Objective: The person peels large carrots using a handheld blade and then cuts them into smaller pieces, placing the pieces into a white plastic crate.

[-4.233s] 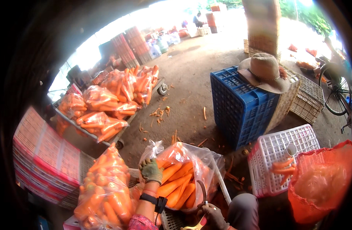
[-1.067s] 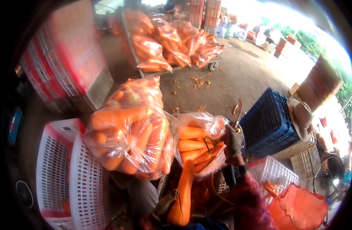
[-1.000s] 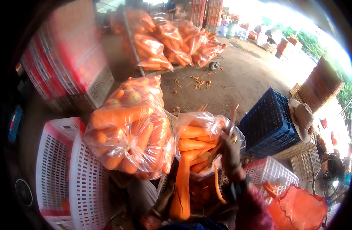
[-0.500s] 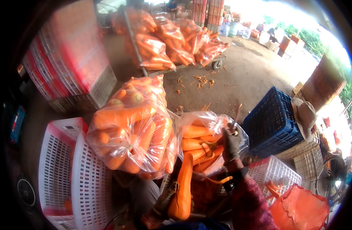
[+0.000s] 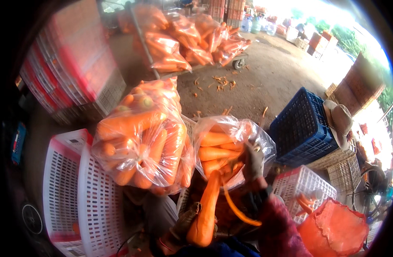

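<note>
Low in the middle, my left hand (image 5: 184, 222) in a dark glove closes around the thick end of a large carrot (image 5: 207, 210), which tilts upward and away from me. At the carrot's far tip my gloved right hand (image 5: 253, 162) is closed on what looks like a peeler, mostly hidden by the fingers. A long orange strip of peel (image 5: 237, 210) hangs from near the tip. Just behind lies an opened clear plastic bag (image 5: 267, 143) with several carrots (image 5: 215, 153) in it. A full, tied bag of carrots (image 5: 149, 141) stands to its left.
White plastic crates (image 5: 100, 201) stand at left, below tall red crate stacks (image 5: 83, 55). A blue crate (image 5: 301, 128) with a hat (image 5: 339, 120) beside it is at right. Nearer are a white basket (image 5: 297, 188) and red sack (image 5: 333, 227). A cart (image 5: 198, 68) carries bagged carrots behind.
My right hand has come slightly nearer to me and the carrot's tip. The peel strip now hangs longer beside the carrot. My left hand keeps its hold; the view has shifted slightly.
</note>
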Action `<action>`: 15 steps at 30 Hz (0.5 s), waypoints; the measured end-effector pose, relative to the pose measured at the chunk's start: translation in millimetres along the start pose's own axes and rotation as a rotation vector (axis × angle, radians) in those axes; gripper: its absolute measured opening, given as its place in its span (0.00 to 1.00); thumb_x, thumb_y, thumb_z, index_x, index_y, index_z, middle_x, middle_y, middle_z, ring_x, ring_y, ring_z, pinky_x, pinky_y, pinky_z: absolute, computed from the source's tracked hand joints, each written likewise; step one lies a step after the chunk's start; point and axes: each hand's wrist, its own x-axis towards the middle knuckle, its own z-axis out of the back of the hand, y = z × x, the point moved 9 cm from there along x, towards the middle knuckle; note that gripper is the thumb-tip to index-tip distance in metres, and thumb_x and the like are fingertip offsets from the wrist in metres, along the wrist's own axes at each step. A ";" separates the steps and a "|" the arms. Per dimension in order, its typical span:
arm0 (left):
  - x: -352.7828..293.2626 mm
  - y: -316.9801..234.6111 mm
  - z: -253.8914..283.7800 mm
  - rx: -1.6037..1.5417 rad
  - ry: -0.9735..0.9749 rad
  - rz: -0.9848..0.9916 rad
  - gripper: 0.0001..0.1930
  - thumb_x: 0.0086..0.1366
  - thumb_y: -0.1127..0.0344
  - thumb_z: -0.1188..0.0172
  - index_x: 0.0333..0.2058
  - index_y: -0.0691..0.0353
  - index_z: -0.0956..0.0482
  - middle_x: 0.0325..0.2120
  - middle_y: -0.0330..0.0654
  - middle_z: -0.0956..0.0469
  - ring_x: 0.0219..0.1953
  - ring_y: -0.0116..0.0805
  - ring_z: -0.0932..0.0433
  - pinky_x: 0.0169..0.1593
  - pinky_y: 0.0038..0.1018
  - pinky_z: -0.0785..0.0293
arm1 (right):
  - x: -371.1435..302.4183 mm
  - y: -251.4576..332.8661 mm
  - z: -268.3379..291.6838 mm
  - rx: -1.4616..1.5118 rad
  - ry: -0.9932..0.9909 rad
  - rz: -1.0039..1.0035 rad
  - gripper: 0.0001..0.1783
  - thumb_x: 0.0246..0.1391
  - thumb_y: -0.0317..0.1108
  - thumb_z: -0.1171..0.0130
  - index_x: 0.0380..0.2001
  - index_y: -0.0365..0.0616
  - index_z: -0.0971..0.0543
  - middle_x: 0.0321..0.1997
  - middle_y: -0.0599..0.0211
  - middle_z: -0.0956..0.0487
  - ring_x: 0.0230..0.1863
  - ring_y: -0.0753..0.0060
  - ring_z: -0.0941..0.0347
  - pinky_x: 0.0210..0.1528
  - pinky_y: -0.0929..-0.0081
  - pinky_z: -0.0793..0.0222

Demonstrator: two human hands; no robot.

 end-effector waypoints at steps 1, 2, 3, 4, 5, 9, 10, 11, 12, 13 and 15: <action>1.4 8.9 0.8 0.025 -0.011 0.080 0.25 0.67 0.48 0.57 0.51 0.63 0.33 0.38 0.47 0.25 0.39 0.38 0.25 0.44 0.33 0.27 | 27.2 1.1 38.5 -0.038 -0.262 0.152 0.05 0.52 0.34 0.46 0.27 0.47 0.30 0.15 0.80 0.38 0.15 0.85 0.42 0.16 0.85 0.46; 1.6 -0.1 -0.4 0.095 -0.053 -0.012 0.25 0.66 0.48 0.56 0.52 0.61 0.34 0.39 0.46 0.25 0.39 0.38 0.25 0.45 0.34 0.27 | 27.6 9.7 36.4 -0.002 -0.246 0.110 0.05 0.52 0.34 0.46 0.27 0.47 0.30 0.15 0.80 0.39 0.14 0.86 0.43 0.16 0.86 0.48; 5.5 -10.2 12.8 0.096 -0.101 -0.101 0.25 0.66 0.47 0.56 0.52 0.61 0.35 0.39 0.46 0.26 0.39 0.38 0.25 0.45 0.34 0.27 | 24.8 21.2 28.4 0.038 -0.218 0.063 0.05 0.53 0.35 0.46 0.27 0.47 0.30 0.15 0.81 0.39 0.14 0.87 0.44 0.16 0.87 0.50; 11.8 -18.9 36.1 0.090 -0.153 -0.188 0.25 0.66 0.47 0.56 0.52 0.60 0.35 0.39 0.46 0.26 0.38 0.38 0.25 0.44 0.34 0.27 | 16.3 25.1 14.5 0.049 0.017 0.064 0.10 0.52 0.34 0.45 0.35 0.44 0.32 0.18 0.75 0.33 0.18 0.83 0.35 0.19 0.84 0.37; 17.9 -28.7 52.6 0.083 -0.201 -0.262 0.25 0.66 0.47 0.56 0.52 0.59 0.36 0.39 0.46 0.26 0.38 0.39 0.25 0.44 0.34 0.26 | -12.6 38.5 -14.8 0.064 0.149 -0.005 0.09 0.52 0.34 0.46 0.35 0.44 0.32 0.19 0.76 0.34 0.20 0.84 0.35 0.20 0.86 0.38; 37.6 -36.8 22.8 -0.047 0.015 -0.238 0.28 0.63 0.44 0.53 0.50 0.62 0.33 0.40 0.45 0.26 0.40 0.37 0.26 0.44 0.31 0.27 | -105.9 2.1 -33.6 -0.023 0.281 -0.106 0.23 0.42 0.30 0.39 0.43 0.33 0.31 0.22 0.66 0.27 0.20 0.76 0.30 0.21 0.82 0.34; 36.2 -38.6 19.2 -0.002 -0.134 -0.285 0.29 0.63 0.44 0.53 0.51 0.63 0.34 0.41 0.44 0.27 0.41 0.34 0.27 0.46 0.29 0.29 | -125.4 12.8 -47.0 0.013 0.301 -0.241 0.25 0.41 0.29 0.39 0.45 0.32 0.32 0.23 0.65 0.27 0.21 0.75 0.29 0.22 0.82 0.33; 37.7 -33.3 17.4 0.036 -0.104 -0.207 0.28 0.64 0.44 0.54 0.51 0.62 0.34 0.41 0.43 0.27 0.40 0.35 0.27 0.45 0.29 0.29 | -128.2 14.4 -51.7 0.106 0.296 -0.339 0.22 0.45 0.22 0.43 0.46 0.36 0.33 0.32 0.65 0.27 0.28 0.76 0.28 0.29 0.79 0.30; 36.0 -26.6 19.2 0.073 -0.075 -0.129 0.27 0.65 0.44 0.55 0.51 0.61 0.34 0.40 0.43 0.27 0.39 0.35 0.27 0.44 0.29 0.29 | -114.0 14.1 -47.9 0.065 0.268 -0.296 0.21 0.46 0.23 0.44 0.45 0.37 0.33 0.28 0.68 0.28 0.26 0.78 0.30 0.27 0.80 0.31; 32.5 -18.2 22.6 0.110 -0.046 -0.052 0.26 0.66 0.45 0.56 0.51 0.60 0.35 0.39 0.43 0.26 0.38 0.35 0.27 0.43 0.28 0.29 | -90.9 7.8 -40.3 0.025 0.239 -0.254 0.19 0.47 0.24 0.44 0.45 0.37 0.33 0.25 0.70 0.29 0.23 0.79 0.31 0.25 0.82 0.33; 10.7 7.2 24.8 0.128 0.031 0.026 0.31 0.65 0.44 0.55 0.54 0.65 0.38 0.45 0.48 0.28 0.42 0.36 0.27 0.45 0.31 0.30 | -19.8 6.1 -1.3 0.096 0.195 -0.043 0.13 0.51 0.29 0.46 0.40 0.41 0.32 0.19 0.73 0.32 0.20 0.82 0.34 0.18 0.84 0.38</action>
